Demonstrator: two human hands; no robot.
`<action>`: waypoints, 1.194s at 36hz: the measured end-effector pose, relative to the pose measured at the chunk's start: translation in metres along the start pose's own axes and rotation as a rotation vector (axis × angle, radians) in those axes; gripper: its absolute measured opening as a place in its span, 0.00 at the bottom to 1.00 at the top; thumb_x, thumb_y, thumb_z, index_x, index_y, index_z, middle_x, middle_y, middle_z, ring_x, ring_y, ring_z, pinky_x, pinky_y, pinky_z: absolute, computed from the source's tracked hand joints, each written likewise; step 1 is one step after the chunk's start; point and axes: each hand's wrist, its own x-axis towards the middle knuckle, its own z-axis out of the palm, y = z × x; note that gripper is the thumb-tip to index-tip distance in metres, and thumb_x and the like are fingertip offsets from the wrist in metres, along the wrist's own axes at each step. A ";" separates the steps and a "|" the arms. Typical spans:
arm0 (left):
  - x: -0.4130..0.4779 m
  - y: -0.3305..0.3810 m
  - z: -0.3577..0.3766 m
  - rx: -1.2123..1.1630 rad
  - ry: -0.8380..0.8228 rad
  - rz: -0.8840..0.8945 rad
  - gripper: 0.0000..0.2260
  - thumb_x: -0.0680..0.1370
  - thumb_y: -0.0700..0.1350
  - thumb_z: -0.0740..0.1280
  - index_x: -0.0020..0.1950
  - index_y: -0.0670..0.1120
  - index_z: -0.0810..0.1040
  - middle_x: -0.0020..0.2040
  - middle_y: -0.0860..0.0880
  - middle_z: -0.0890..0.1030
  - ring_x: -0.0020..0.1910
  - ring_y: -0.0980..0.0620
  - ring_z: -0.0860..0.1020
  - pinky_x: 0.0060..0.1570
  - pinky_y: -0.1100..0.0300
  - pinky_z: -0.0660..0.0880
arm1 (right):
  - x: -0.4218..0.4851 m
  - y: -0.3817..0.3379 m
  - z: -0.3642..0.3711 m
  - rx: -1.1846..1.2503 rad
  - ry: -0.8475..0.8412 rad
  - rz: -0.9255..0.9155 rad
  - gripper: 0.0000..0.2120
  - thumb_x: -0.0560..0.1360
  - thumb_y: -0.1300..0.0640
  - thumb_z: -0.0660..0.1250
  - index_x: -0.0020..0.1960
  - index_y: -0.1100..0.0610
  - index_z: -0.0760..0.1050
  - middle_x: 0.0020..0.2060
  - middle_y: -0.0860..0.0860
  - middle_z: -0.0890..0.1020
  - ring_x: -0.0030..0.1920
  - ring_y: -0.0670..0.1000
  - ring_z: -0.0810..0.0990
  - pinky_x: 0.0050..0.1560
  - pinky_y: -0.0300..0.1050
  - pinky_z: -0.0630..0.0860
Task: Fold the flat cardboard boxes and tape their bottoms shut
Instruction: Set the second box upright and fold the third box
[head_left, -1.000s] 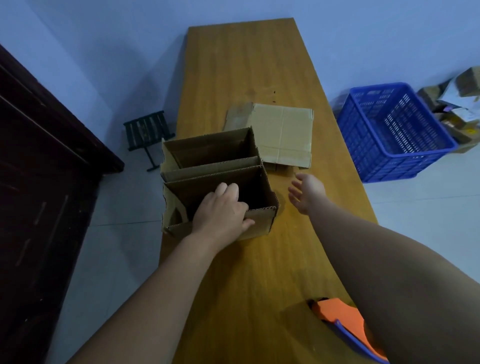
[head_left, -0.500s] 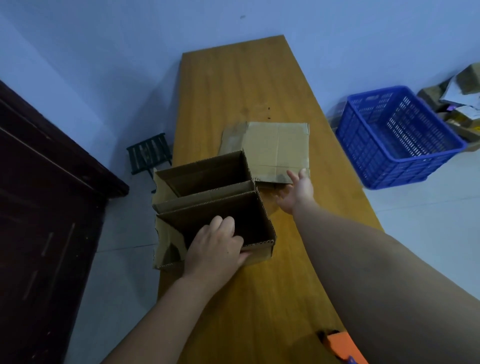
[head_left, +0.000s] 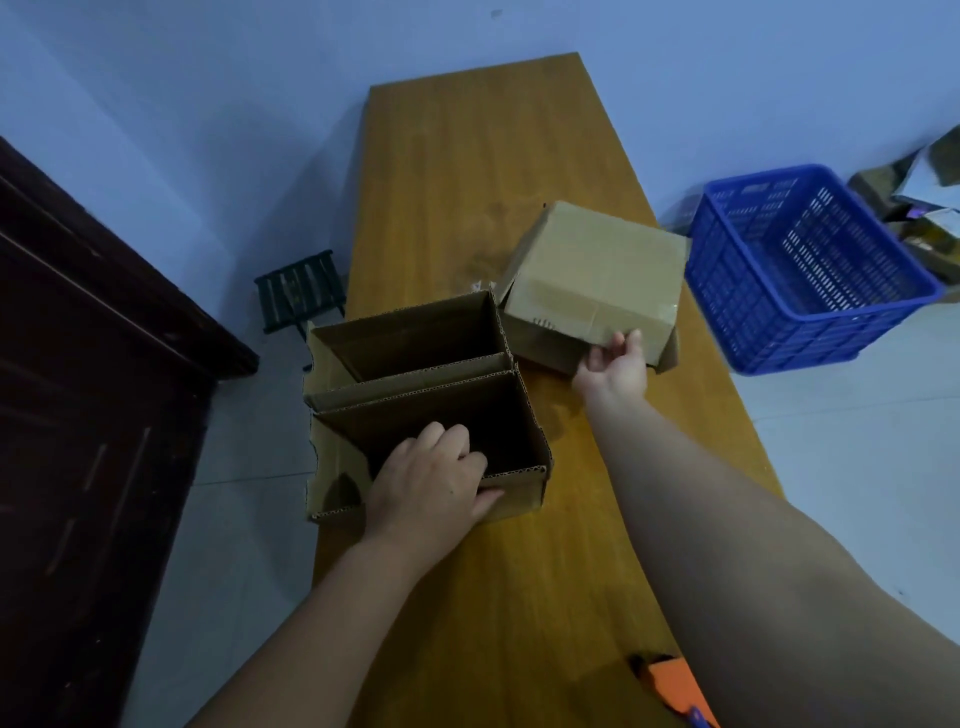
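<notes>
The long wooden table (head_left: 483, 171) was warm orange-brown with faint grain. The near open corrugated cardboard box (head_left: 519, 500) and the far open corrugated cardboard box (head_left: 405, 389) were dull brown, shadowed dark inside. The closed cardboard box (head_left: 597, 260) was paler tan, striped with glossy tape. The slotted plastic crate (head_left: 810, 270) was bright blue.

We are seeing dim, bluish light; soft shadows are lying on the long orange-brown wooden tabletop (head_left: 467, 171); frame edges are bowing.
</notes>
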 end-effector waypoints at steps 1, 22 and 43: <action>0.000 0.000 0.000 -0.015 -0.006 -0.003 0.18 0.81 0.59 0.55 0.59 0.50 0.76 0.52 0.52 0.71 0.48 0.57 0.64 0.45 0.63 0.62 | -0.002 -0.003 0.002 0.091 -0.031 0.011 0.08 0.77 0.54 0.68 0.50 0.59 0.76 0.55 0.51 0.81 0.56 0.50 0.79 0.69 0.48 0.68; -0.006 0.006 -0.028 -0.497 0.446 -0.168 0.10 0.81 0.41 0.61 0.58 0.43 0.80 0.51 0.47 0.81 0.49 0.53 0.79 0.47 0.71 0.72 | -0.146 -0.046 0.063 -0.058 -0.773 0.050 0.06 0.77 0.53 0.63 0.48 0.53 0.78 0.41 0.48 0.86 0.41 0.46 0.84 0.57 0.45 0.74; -0.112 0.046 -0.074 -1.311 0.453 -0.549 0.15 0.77 0.29 0.62 0.34 0.44 0.71 0.31 0.49 0.72 0.35 0.51 0.73 0.34 0.65 0.70 | -0.245 -0.040 -0.017 -0.509 -1.171 0.241 0.24 0.63 0.54 0.80 0.57 0.57 0.82 0.55 0.53 0.84 0.58 0.52 0.81 0.64 0.49 0.73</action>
